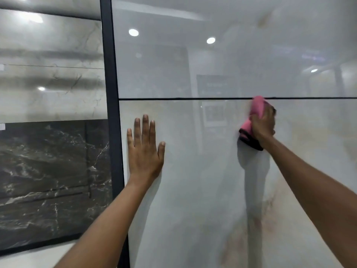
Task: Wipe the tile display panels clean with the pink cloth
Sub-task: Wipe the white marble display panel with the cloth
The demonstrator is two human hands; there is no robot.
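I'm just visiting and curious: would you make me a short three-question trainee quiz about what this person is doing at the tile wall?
1. Multiple choice: the pink cloth is held by
A) the left hand
B) the right hand
C) neither hand

2. True or false: the left hand lies flat with straight fingers on the lower pale tile panel.

3. Fill in: the top of the cloth reaches the dark ______ between the upper pale panel and the lower one.

Key
1. B, the right hand grips it against the lower panel.
2. True; it sits near the dark vertical frame.
3. Seam.
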